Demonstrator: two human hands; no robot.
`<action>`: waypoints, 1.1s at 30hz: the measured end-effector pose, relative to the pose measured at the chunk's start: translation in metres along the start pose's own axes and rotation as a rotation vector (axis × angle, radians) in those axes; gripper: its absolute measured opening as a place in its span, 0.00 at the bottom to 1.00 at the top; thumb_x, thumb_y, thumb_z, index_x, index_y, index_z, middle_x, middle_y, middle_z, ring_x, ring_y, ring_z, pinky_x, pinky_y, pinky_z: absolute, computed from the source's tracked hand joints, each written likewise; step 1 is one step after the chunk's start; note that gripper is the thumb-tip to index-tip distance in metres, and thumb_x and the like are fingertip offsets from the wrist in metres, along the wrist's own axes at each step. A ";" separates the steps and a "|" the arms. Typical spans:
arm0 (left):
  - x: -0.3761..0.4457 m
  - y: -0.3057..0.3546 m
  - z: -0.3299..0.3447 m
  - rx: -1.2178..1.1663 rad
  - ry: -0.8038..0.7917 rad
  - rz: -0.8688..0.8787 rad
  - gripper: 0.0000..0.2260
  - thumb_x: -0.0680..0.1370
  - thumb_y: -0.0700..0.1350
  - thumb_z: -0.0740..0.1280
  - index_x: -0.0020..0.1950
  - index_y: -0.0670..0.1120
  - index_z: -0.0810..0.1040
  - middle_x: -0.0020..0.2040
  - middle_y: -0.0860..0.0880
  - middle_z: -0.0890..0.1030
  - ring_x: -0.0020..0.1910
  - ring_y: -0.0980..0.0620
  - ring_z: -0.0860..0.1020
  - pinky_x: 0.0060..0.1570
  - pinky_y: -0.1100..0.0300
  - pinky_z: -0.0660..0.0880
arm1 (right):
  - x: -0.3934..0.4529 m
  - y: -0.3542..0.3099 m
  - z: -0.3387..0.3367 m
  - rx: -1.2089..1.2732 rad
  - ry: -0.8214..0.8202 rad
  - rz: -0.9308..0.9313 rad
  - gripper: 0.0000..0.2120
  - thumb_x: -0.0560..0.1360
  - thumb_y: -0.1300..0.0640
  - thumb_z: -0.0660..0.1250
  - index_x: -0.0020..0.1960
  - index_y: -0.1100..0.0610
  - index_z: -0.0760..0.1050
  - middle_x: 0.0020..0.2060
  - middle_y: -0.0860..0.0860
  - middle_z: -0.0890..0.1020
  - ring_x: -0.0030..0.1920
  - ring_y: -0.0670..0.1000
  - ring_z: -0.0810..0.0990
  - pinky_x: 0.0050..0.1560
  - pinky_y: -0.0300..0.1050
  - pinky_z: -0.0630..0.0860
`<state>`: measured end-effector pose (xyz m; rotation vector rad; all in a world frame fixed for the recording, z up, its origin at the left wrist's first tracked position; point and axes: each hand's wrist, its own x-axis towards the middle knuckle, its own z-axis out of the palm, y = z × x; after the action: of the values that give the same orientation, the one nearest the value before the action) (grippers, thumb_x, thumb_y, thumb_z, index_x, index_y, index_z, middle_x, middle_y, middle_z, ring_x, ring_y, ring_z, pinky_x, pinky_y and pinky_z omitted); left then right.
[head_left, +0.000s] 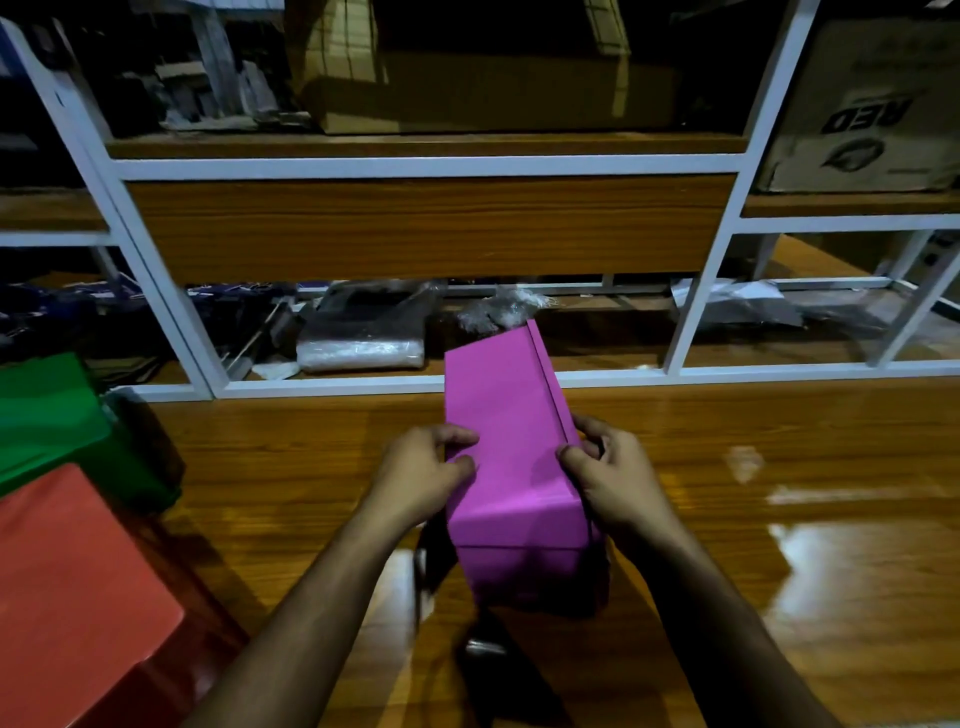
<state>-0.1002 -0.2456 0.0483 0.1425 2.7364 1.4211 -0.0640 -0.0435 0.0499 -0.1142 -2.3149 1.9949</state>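
The purple box (498, 447) is over the middle of the bench (727, 467), its long axis running 6 to 12 o'clock and its far end leaning toward 1. It looks like light, stiff cardboard, smooth and easily dented. The left grip (421, 473) curls round its 9 o'clock edge. The right grip (613, 478) pinches the 3 o'clock seam. Holding both long sides seems safest.

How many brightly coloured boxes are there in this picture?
3. The pink box is in the middle, held by the left hand and right hand; the green box is at the left edge; the red box is nearer, bottom left. Others may lie outside the frame.
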 end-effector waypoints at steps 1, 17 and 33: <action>0.000 0.004 0.000 0.039 -0.013 0.032 0.12 0.75 0.44 0.71 0.59 0.48 0.83 0.53 0.54 0.83 0.53 0.56 0.78 0.48 0.66 0.69 | -0.001 -0.002 0.001 -0.001 -0.019 -0.009 0.23 0.76 0.71 0.60 0.69 0.58 0.70 0.53 0.56 0.85 0.50 0.56 0.85 0.54 0.55 0.81; 0.003 0.009 0.003 -0.493 -0.013 -0.143 0.06 0.73 0.30 0.67 0.45 0.39 0.79 0.30 0.50 0.82 0.30 0.53 0.80 0.33 0.62 0.78 | 0.001 0.003 -0.004 -0.228 -0.051 -0.064 0.17 0.78 0.60 0.66 0.67 0.55 0.74 0.58 0.53 0.83 0.55 0.48 0.82 0.60 0.46 0.78; -0.007 -0.058 0.007 -0.536 -0.013 -0.257 0.13 0.79 0.30 0.59 0.54 0.43 0.81 0.47 0.42 0.85 0.43 0.45 0.84 0.48 0.39 0.81 | 0.004 0.064 -0.037 -0.522 0.136 0.003 0.25 0.78 0.59 0.63 0.75 0.49 0.65 0.66 0.53 0.77 0.60 0.57 0.79 0.58 0.51 0.78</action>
<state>-0.0963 -0.2740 -0.0031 -0.2131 2.1593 1.9783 -0.0635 0.0025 -0.0076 -0.2741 -2.6733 1.2881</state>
